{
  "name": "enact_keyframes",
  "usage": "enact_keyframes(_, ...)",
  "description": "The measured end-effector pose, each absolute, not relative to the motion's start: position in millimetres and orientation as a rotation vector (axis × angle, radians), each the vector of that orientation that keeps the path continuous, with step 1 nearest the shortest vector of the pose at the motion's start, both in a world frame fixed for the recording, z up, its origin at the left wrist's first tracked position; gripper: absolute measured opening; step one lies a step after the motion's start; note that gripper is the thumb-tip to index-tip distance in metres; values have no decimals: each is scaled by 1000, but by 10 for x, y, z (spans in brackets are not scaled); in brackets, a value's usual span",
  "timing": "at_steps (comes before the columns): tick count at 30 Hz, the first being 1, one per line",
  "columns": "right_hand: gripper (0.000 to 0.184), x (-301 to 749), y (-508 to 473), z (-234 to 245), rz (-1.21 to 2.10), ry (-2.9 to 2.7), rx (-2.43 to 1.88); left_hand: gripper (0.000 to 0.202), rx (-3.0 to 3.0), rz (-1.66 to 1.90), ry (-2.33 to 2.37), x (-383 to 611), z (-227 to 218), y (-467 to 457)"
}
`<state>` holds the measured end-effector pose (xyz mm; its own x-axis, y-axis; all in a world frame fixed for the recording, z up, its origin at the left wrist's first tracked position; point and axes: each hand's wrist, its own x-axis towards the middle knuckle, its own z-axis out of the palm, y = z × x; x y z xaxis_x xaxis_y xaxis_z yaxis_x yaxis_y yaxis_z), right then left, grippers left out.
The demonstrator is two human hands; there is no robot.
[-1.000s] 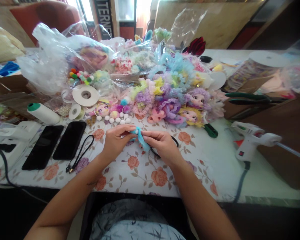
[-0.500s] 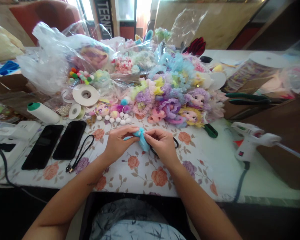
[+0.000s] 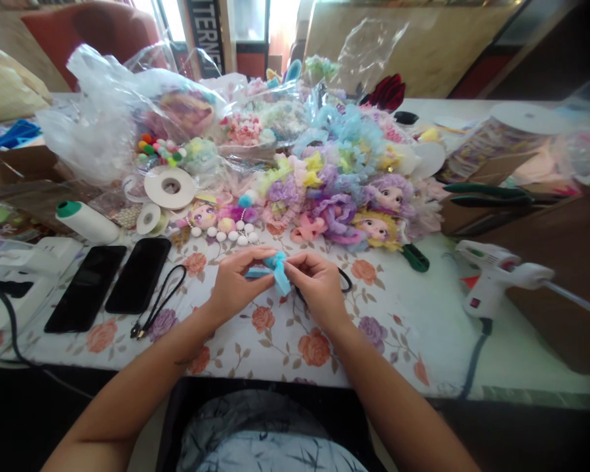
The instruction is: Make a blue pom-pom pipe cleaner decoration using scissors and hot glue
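A light blue ribbon [image 3: 276, 269] is pinched between both hands just above the flowered tablecloth [image 3: 285, 334]. My left hand [image 3: 236, 282] grips its left end with closed fingers. My right hand [image 3: 317, 285] pinches the right side, where the ribbon folds into a loop and a tail hangs down. A black hair tie [image 3: 345, 280] lies under my right hand, partly hidden. A heap of small dolls and fabric flowers [image 3: 334, 190] lies just beyond the hands.
Two black phones [image 3: 111, 282] and a black cord [image 3: 160, 305] lie at the left, beside a white power strip [image 3: 14, 275]. A white glue gun [image 3: 496, 278] stands at the right. Ribbon spools [image 3: 170, 187], a thread cone [image 3: 86, 221], white beads [image 3: 231, 234], green-handled scissors [image 3: 415, 257] and plastic bags [image 3: 103, 118] crowd the back.
Both hands have drawn closer together and worked the blue ribbon into a tighter fold; the ribbon's left end now sticks out past my left fingers.
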<state>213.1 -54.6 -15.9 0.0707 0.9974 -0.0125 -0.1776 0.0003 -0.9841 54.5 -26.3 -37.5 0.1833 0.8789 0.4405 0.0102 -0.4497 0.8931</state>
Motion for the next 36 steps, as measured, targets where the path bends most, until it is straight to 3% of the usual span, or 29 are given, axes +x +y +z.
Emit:
enact_keyframes(4, 19, 2115, -561, -158, 1144, -1087, -1151, 20, 1606, 1369, 879, 564, -314, -293)
enact_keyframes(21, 18, 2088, -591, -174, 944, -1182, -1183, 25, 1380, 1293, 799, 560, -266, -282)
enact_keyframes(36, 16, 2098, -607, -155, 892, -1252, -1220, 15, 1345, 1282, 759, 530, -255, -265)
